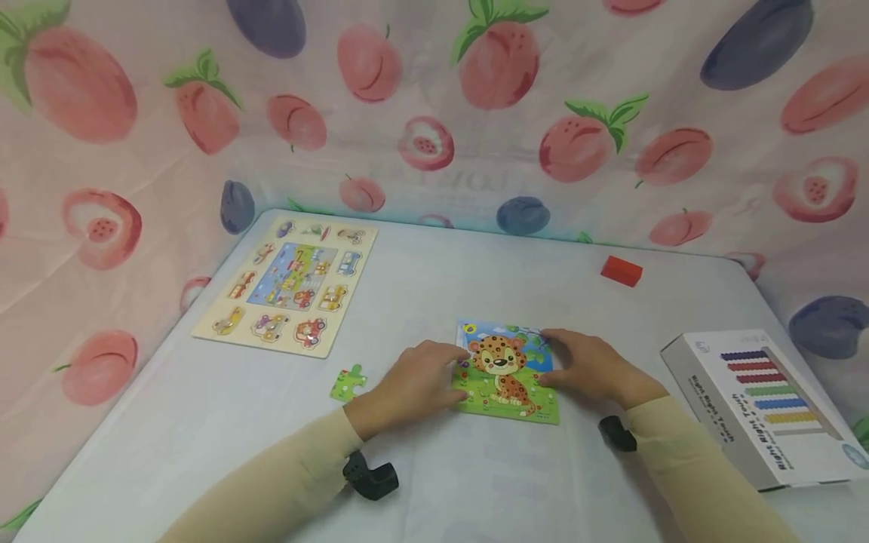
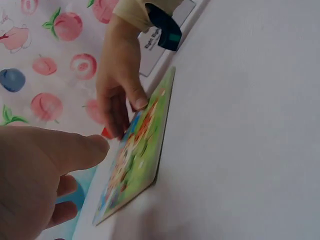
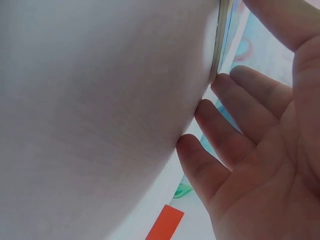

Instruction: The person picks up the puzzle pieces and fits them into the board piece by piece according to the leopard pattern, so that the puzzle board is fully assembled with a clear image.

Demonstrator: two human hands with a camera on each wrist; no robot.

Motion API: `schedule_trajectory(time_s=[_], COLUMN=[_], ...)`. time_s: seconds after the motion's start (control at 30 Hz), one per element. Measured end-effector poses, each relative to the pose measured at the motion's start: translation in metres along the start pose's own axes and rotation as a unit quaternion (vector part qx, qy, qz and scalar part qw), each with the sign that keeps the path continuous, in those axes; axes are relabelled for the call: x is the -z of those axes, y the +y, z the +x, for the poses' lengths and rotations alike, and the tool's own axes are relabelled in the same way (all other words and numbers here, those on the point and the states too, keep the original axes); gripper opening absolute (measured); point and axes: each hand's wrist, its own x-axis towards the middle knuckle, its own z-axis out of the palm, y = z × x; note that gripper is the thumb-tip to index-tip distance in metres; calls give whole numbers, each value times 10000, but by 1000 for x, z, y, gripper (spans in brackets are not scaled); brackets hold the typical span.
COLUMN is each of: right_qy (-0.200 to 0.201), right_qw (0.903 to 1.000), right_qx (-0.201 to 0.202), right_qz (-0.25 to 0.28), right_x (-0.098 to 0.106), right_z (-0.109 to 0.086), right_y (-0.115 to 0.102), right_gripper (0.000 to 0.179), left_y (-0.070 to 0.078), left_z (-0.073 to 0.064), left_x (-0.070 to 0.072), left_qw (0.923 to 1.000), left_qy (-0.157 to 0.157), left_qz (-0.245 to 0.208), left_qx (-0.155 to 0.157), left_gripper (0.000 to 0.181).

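A leopard jigsaw puzzle [image 1: 505,373] lies on the white table between my two hands. My left hand [image 1: 421,381] is at its left edge, thumb and forefinger spread; in the left wrist view the thumb [image 2: 87,150] is beside the board, with no grip showing. My right hand [image 1: 591,366] spans the right edge, its thumb low and fingers near the top corner. In the right wrist view the right fingers [image 3: 220,130] are extended, one fingertip touching the board's corner [image 3: 216,75]. A loose green jigsaw piece [image 1: 349,383] lies left of my left hand.
A wooden vehicle peg puzzle [image 1: 231,339] lies at the back left. A red block [image 1: 621,271] is at the back right, and a white box [image 1: 753,407] stands at the right. Fruit-printed cloth [image 1: 434,98] hangs behind the table.
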Motion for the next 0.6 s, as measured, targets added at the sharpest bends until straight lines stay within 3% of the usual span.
schedule_trajectory(time_s=[0.27,0.43,0.6], right_qy=[1,12,27], right_qw=[10000,10000,10000], right_qx=[-13,-2,6], right_qz=[42,-15,-67], right_x=[-2,-2,-1], right_z=[-1,-1,-1], right_y=[-1,-1,-2], right_gripper=[84,84,83], left_y=[-25,-43,-58], left_z=[-26,-43,-56], left_x=[22,31,38], left_qw=[9990,9981,9983], left_qy=[144,291,355], left_qz=[-276,-101,73], left_qx=[320,527,447], left_gripper=[56,55,51])
